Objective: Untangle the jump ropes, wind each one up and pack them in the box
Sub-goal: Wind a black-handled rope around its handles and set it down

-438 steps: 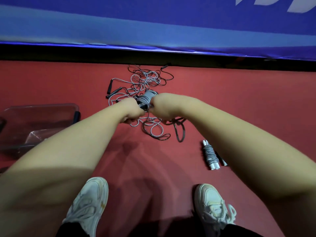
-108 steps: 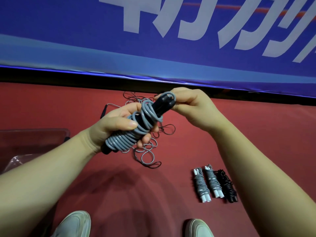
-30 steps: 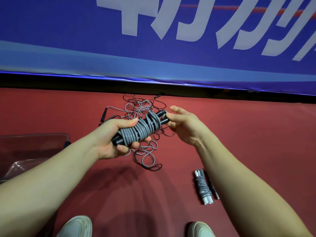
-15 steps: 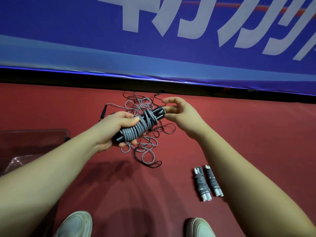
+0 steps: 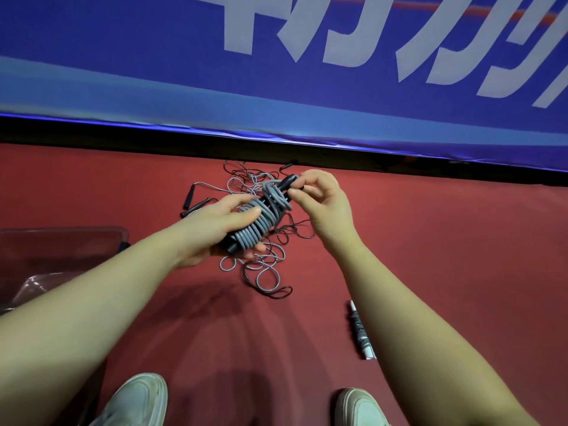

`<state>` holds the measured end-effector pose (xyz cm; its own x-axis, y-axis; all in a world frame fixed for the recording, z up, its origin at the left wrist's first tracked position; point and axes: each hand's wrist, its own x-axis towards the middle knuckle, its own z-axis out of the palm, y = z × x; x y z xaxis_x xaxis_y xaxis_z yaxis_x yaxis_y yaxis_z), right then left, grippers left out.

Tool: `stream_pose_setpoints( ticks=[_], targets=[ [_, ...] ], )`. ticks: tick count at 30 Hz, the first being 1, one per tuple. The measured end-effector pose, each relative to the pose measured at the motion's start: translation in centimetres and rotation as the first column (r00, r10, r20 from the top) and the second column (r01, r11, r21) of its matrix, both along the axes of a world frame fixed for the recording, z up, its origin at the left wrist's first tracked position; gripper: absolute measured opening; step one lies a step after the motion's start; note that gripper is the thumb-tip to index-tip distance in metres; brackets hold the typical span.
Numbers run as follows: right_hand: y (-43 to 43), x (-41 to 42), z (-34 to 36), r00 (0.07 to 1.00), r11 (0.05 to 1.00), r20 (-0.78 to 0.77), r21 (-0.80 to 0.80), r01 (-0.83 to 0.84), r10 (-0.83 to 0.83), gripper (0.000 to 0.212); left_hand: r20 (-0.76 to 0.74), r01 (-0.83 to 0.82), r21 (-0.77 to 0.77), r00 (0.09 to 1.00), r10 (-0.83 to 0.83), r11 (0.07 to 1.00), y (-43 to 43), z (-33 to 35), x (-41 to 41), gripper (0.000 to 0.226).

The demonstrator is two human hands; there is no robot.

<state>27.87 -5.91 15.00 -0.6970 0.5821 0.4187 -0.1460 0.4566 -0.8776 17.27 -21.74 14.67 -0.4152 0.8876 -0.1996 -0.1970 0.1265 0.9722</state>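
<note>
Clear box (image 5: 61, 231) sits on the floor at far left, partly cut off by the frame. There is something pale and see-through in it, but I can't tell what. No wound ropes are visible inside.

Left hand (image 5: 215, 232) is wrapped round the lower half of the grey rope bundle (image 5: 261, 224), with the thumb on top of the coils. The bundle is held in the air, tilted up to the right, above the loose tangle (image 5: 258, 265). Right hand (image 5: 322, 204) has its fingers curled and pinches the bundle's top end, where the last grey loop crosses the black handle tips.

The tangle of grey and dark cords lies on the red floor (image 5: 445, 241), just short of the dark gap under the blue banner (image 5: 153, 72). Two loose black handles (image 5: 192, 201) lie at the tangle's left edge. One finished rope with white handles (image 5: 361, 330) lies right beside the right forearm. Two shoes (image 5: 138, 401) are at the bottom edge. Bare floor runs to the right of the right arm and between the tangle and the shoes.

Versus half a second ago:
- The right hand's fingers were spread at the handle end and have now closed into a pinch.
- The bundle is tipped more steeply.
- Two finished ropes showed by the forearm then; only one shows now, with the arm over that spot.
- The left hand's grip, the box and the tangle are unchanged.
</note>
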Motion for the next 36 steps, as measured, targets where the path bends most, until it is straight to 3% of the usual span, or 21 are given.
stream_pose_setpoints(
  ticks=[3, 6, 8, 9, 11, 12, 13, 16, 20, 22, 28, 31, 33, 35, 36],
  targets=[
    [0.4, -0.1, 0.4, 0.999, 0.992, -0.010, 0.117, 0.047, -0.047, 0.029, -0.116, 0.022, 0.114, 0.993, -0.008, 0.993, -0.5, 0.0, -0.1, 0.063],
    [1.0, 0.2, 1.0, 0.998, 0.984, 0.039, 0.176, 0.039, -0.047, 0.029, -0.218, 0.032, 0.182, 0.976, 0.009, 0.983, -1.0, 0.2, -0.2, 0.056],
    [1.3, 0.4, 1.0, 0.995, 0.954, 0.078, 0.298, 0.039, -0.065, 0.022, -0.249, 0.046, 0.211, 0.969, 0.008, 0.976, -1.2, 0.1, -0.4, 0.056],
    [1.4, 0.5, 1.0, 0.992, 0.901, 0.069, 0.429, 0.067, -0.107, 0.016, -0.268, 0.047, 0.213, 0.963, 0.012, 0.976, -1.2, 0.0, -0.6, 0.056],
    [1.4, 0.6, 1.0, 0.979, 0.703, 0.019, 0.698, 0.133, -0.205, 0.019, -0.273, 0.024, 0.196, 0.962, 0.031, 0.980, -1.2, -0.1, -0.9, 0.058],
    [1.4, 0.7, 1.2, 0.975, 0.619, -0.004, 0.772, 0.145, -0.223, 0.024, -0.295, -0.014, 0.177, 0.953, 0.066, 0.984, -1.0, -0.2, -1.0, 0.063],
    [1.4, 0.7, 1.6, 0.975, 0.598, 0.002, 0.790, 0.133, -0.220, 0.025, -0.356, -0.070, 0.149, 0.927, 0.119, 0.986, -0.9, -0.4, -1.2, 0.069],
    [0.8, 0.7, 3.3, 0.963, 0.746, 0.203, 0.666, -0.002, -0.179, 0.018, -0.497, -0.258, 0.120, 0.820, 0.283, 0.959, -0.4, -0.7, -1.9, 0.071],
    [0.5, 0.8, 3.7, 0.918, 0.870, 0.389, 0.478, -0.126, -0.081, 0.023, -0.232, -0.286, 0.185, 0.917, 0.324, 0.940, -0.3, -0.8, -2.3, 0.046],
    [0.4, 1.0, 3.6, 0.903, 0.846, 0.419, 0.510, -0.153, -0.089, 0.017, -0.195, -0.305, 0.188, 0.920, 0.340, 0.934, -0.3, -0.6, -2.3, 0.034],
    [-0.2, 1.0, 3.9, 0.837, 0.622, 0.489, 0.742, -0.251, -0.245, 0.019, -0.177, -0.411, 0.115, 0.888, 0.425, 0.905, 0.2, -0.2, -2.1, 0.018],
    [-0.2, 0.8, 3.4, 0.844, 0.626, 0.480, 0.740, -0.244, -0.239, 0.018, -0.122, -0.412, 0.077, 0.900, 0.419, 0.908, 0.4, -0.3, -1.9, 0.014],
    [0.2, 0.8, 2.8, 0.904, 0.796, 0.411, 0.583, -0.163, -0.116, 0.023, -0.044, -0.386, 0.070, 0.920, 0.389, 0.920, 0.3, -0.3, -1.7, 0.012],
    [0.7, 0.9, 2.2, 0.966, 0.974, 0.259, 0.220, -0.055, -0.004, 0.034, 0.050, -0.355, 0.086, 0.935, 0.351, 0.931, 0.4, -0.2, -1.2, 0.010],
    [0.8, 1.0, 1.9, 0.975, 1.000, 0.220, 0.013, -0.028, 0.025, 0.042, 0.093, -0.346, 0.099, 0.937, 0.338, 0.933, 0.5, -0.2, -0.9, 0.009]
  ],
)
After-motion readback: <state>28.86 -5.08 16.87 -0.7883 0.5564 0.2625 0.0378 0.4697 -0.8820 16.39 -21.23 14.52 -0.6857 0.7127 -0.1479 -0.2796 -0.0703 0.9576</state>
